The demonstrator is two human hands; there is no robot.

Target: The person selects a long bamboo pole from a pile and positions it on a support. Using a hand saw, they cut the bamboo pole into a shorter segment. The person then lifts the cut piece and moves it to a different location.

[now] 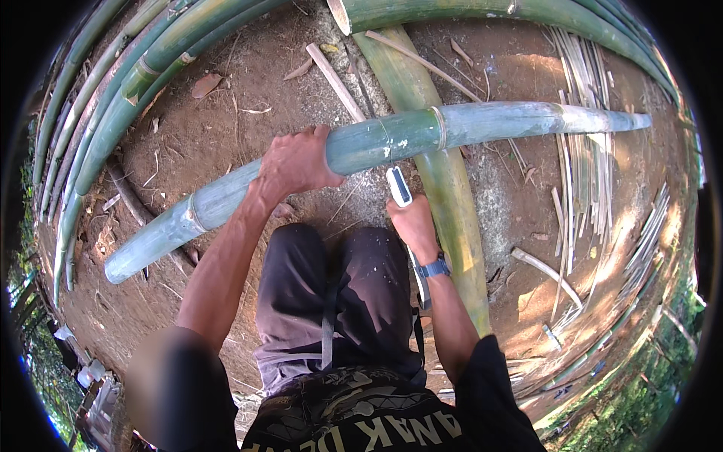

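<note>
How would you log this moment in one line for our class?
left hand: gripping bamboo pole | right hand: holding white-and-dark tool close to pole's near side | pole: crossing over wide bamboo

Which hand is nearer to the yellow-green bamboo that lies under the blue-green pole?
The right hand: it is just left of the yellow-green bamboo, around a white tool. The left hand is farther off to the left, on the blue-green pole.
</note>
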